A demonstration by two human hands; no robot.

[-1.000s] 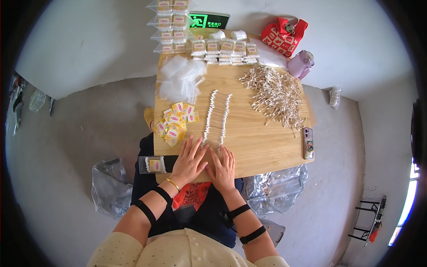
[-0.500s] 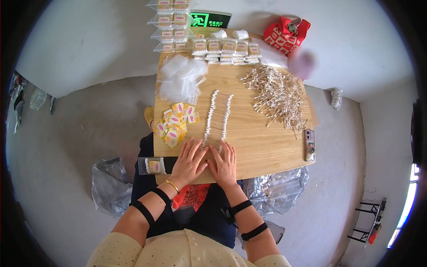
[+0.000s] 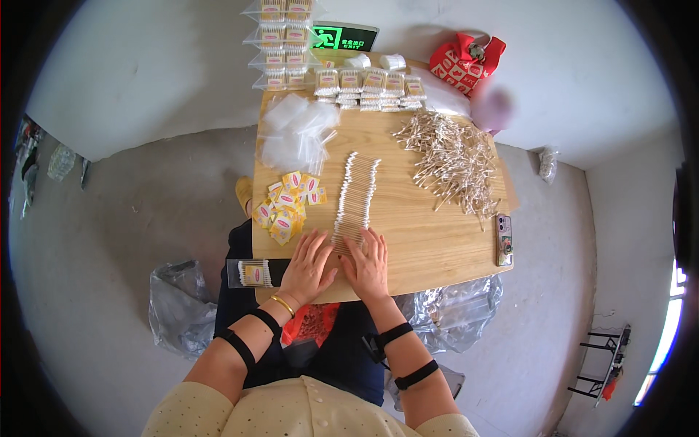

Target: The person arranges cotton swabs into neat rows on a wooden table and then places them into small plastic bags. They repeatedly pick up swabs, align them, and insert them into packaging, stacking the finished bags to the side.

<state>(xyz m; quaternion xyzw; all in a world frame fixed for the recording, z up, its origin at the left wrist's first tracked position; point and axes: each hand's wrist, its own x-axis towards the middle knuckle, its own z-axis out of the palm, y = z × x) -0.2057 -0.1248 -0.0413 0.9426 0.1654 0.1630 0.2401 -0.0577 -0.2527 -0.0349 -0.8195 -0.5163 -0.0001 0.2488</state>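
Note:
A long, narrow row of cotton swabs [image 3: 355, 193] lies side by side on the wooden table, running away from me. At its near end, my left hand [image 3: 308, 268] rests on the left edge, fingers stretched and apart, holding nothing. On the right edge my right hand [image 3: 368, 266] lies likewise with fingers extended; fingertips of both hands touch or nearly touch the swab ends. Left of the row is a heap of small yellow and white cards [image 3: 285, 211]. A clear bag packed with swabs and a card [image 3: 255, 274] sits by my left wrist.
Empty clear bags [image 3: 295, 135] are heaped at far left. Loose swabs [image 3: 455, 164] form a big pile at right, with a phone [image 3: 504, 240] near the right edge. Filled packs [image 3: 373, 81] are stacked at the back, beside a tiered pack stack [image 3: 284, 54] and a red bag [image 3: 466, 64].
My index fingertips have parted slightly at the near end of the row. The whole view has shifted a little; the swab row and the piles look unchanged.

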